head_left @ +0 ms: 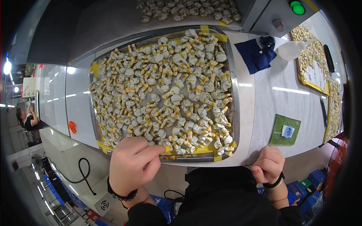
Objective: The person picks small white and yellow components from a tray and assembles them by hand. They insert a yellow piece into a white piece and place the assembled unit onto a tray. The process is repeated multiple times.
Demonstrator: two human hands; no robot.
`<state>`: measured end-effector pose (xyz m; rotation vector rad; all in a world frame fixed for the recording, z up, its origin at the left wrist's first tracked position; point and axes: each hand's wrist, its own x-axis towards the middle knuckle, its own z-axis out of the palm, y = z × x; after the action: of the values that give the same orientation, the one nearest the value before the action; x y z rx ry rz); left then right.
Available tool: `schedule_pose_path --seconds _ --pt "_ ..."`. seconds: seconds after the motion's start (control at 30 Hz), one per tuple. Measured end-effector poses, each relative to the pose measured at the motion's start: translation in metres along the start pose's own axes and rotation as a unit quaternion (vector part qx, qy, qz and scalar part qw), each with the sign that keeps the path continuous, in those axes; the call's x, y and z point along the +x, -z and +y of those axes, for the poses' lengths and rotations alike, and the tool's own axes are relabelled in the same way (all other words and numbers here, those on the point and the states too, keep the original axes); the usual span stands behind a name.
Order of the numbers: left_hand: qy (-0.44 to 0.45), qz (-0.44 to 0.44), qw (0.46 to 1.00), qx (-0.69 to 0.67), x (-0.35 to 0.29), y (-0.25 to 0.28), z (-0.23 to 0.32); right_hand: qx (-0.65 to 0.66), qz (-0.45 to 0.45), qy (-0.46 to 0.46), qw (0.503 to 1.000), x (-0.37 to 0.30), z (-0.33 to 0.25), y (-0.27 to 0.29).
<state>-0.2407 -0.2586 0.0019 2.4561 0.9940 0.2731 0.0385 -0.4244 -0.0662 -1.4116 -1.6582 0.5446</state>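
A large metal tray (pixel 236 124) edged with yellow tape is covered with many small white-and-yellow moulded pieces (pixel 166 83), some with peach-coloured parts. At its near edge is my left hand (pixel 134 160), most fingers curled and the index finger stretched to the right. A bit of yellow shows at that fingertip, next to the pieces; whether it is a cover or a piece I cannot tell. My right hand (pixel 268 165) is closed in a fist at the table's front edge, its inside hidden. Just beyond it lies a green mat (pixel 277 132) bearing a small white-and-blue block (pixel 288 131).
Dark blue cloth (pixel 254 56) and a white squeeze bottle (pixel 290 51) lie at the back right. Farther right are more trays of pieces (pixel 311 64). A grey machine (pixel 267 17) with a green light stands behind. An orange scrap (pixel 72 127) and a distant person (pixel 29 119) are left.
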Motion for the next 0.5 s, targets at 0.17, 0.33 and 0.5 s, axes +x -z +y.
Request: schedule_pose_path --seconds 0.17,0.33,0.5 --pt "0.004 0.001 1.000 -0.001 0.000 0.001 -0.001 0.001 -0.002 -0.001 1.000 -0.002 0.001 0.000" --pt "0.012 0.019 1.000 -0.004 0.002 -0.001 0.003 0.000 -0.002 -0.001 1.000 -0.001 0.000 0.000" --pt "0.024 0.043 0.999 0.008 0.003 -0.010 0.000 0.000 0.000 0.001 1.000 -0.001 0.001 0.000"
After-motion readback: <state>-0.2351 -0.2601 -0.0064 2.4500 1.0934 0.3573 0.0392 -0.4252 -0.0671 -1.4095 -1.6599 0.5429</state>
